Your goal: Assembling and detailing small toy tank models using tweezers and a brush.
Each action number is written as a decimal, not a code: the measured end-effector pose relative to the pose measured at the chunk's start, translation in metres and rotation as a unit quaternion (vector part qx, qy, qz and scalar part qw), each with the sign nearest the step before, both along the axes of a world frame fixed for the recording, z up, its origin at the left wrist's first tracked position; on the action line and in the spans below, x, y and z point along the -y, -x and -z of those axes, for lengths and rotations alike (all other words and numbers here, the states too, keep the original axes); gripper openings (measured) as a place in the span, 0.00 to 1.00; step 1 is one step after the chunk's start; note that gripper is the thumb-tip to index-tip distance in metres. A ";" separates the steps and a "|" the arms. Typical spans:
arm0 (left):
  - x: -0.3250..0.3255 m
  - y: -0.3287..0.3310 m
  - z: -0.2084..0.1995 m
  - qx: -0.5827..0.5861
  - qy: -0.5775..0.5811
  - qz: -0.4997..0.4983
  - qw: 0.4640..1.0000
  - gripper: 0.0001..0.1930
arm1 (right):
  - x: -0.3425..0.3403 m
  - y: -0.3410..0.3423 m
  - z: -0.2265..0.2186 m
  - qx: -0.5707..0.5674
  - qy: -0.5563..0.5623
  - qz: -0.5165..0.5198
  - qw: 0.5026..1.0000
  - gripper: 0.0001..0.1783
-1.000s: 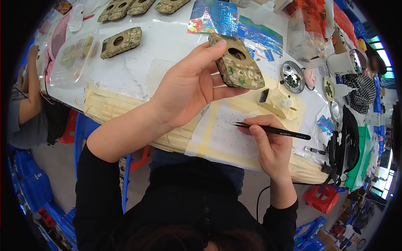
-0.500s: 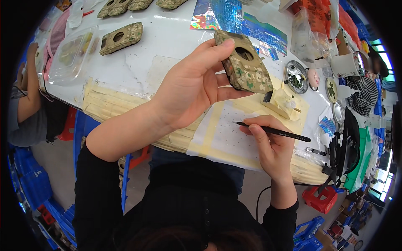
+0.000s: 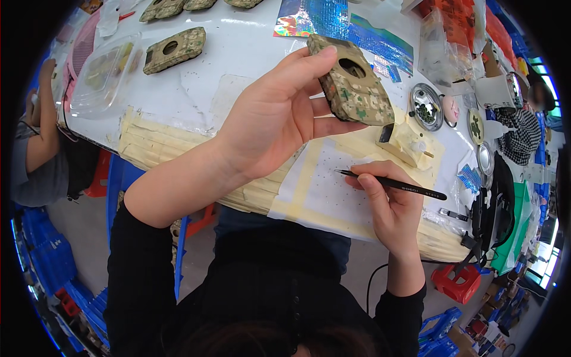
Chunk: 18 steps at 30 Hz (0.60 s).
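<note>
My left hand [image 3: 262, 113] is closed round a camouflage-painted model tank hull [image 3: 364, 100], thumb on its upper face and fingers beneath. The hull is held tilted above the table, with a round hole showing in its top. Lower and to the right, my right hand [image 3: 394, 208] grips black pointed tweezers [image 3: 410, 188] like a pen. Their fine tip is over a white paper sheet [image 3: 297, 193] dotted with tiny dark specks; whether it pinches one is too small to tell. Just beyond the right hand stands a cream-coloured, tape-wrapped block [image 3: 407, 144].
Another camouflage hull [image 3: 174, 50] lies at the far left, with several more at the table's far edge. A clear plastic box [image 3: 107, 74] sits left. Shiny blue sheets [image 3: 380, 43] and a round metal dish [image 3: 426, 107] with small green pieces lie right. A co-worker's arm [image 3: 46, 113] shows at left.
The hull and my left hand have shifted very slightly up and right in view. My right hand still holds the tweezers over the paper; the whole view has moved slightly.
</note>
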<state>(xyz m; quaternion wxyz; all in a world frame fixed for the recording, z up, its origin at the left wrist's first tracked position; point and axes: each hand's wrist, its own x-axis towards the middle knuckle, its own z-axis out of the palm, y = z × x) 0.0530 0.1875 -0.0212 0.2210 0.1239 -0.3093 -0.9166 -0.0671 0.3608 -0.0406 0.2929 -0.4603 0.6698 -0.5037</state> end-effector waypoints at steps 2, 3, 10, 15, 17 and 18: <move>-0.001 0.000 -0.002 0.015 0.011 -0.004 1.000 0.21 | 0.000 0.000 0.000 0.006 0.000 0.002 1.000 0.05; -0.002 0.000 -0.003 0.022 0.017 -0.007 1.000 0.23 | 0.000 0.000 0.000 0.006 -0.001 0.003 1.000 0.05; -0.002 -0.001 -0.004 0.020 0.021 -0.001 1.000 0.23 | 0.000 0.000 0.001 -0.005 0.002 0.002 1.000 0.05; -0.002 -0.001 -0.004 0.013 0.024 -0.001 1.000 0.24 | 0.000 0.000 0.001 0.002 0.000 0.001 1.000 0.05; -0.002 -0.001 -0.004 0.013 0.024 0.000 1.000 0.24 | -0.001 0.000 0.001 0.012 0.002 0.004 1.000 0.06; -0.002 -0.002 -0.004 0.013 0.023 0.000 1.000 0.23 | 0.000 0.000 0.001 0.014 0.001 0.002 1.000 0.06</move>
